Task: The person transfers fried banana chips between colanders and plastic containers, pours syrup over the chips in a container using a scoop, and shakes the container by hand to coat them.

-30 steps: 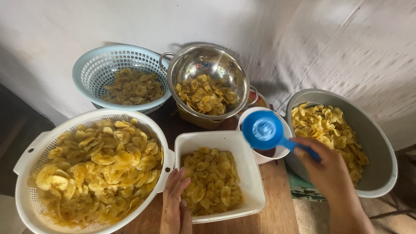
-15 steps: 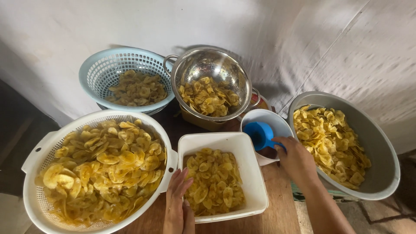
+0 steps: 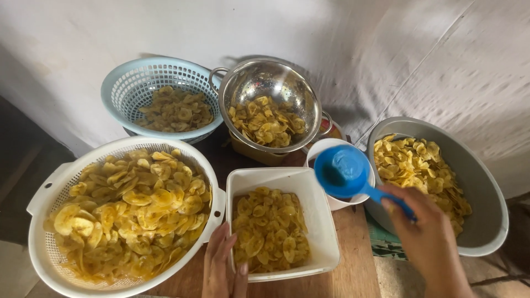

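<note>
Head view: left hand is resting open on the tub at 6 o'clock. Right hand, at 4 o'clock, is gripping the scoop by its handle, over a white bowl; it looks light, rigid plastic.

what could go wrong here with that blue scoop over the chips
1. The blue scoop, held by its handle in the right hand, is tilted above the small white bowl; whatever it carries may spill onto the wooden table.
2. The left hand only rests on the rim of the white square tub of chips, which sits near the table's front edge and could slide.
</note>
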